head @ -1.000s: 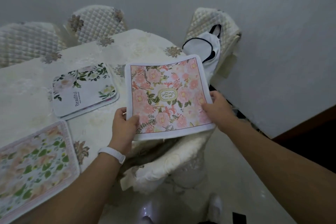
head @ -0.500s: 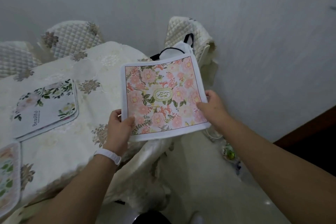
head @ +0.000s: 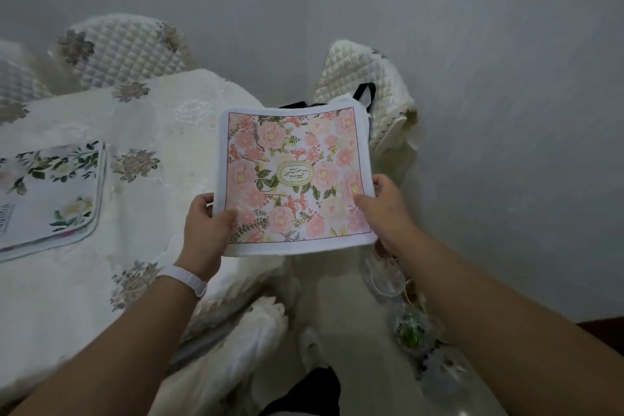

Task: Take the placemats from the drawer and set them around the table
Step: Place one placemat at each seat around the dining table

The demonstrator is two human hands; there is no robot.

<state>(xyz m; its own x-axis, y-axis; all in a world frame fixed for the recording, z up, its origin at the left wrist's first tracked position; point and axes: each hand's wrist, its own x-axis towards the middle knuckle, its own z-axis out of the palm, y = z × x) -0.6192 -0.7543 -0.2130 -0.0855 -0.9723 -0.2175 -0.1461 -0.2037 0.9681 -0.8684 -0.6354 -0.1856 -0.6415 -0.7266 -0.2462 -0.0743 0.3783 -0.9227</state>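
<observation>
Past the desk's right-hand edge, both hands carry a pink floral placemat (head: 297, 179) in the air, roughly level, over the gap between the desk (head: 162, 132) and a quilted chair (head: 368, 78). The left hand (head: 206, 223) pinches its near-left corner, fingers closed on the border; the right hand (head: 385, 209) grips the near-right edge likewise. One white leaf-print placemat (head: 50, 189) already lies on the desk at the left. By my reading the task is partway: this mat is not yet laid, and the drawer is out of view.

The green-leaf placemat (head: 50, 192) is cut off by the left edge.
</observation>
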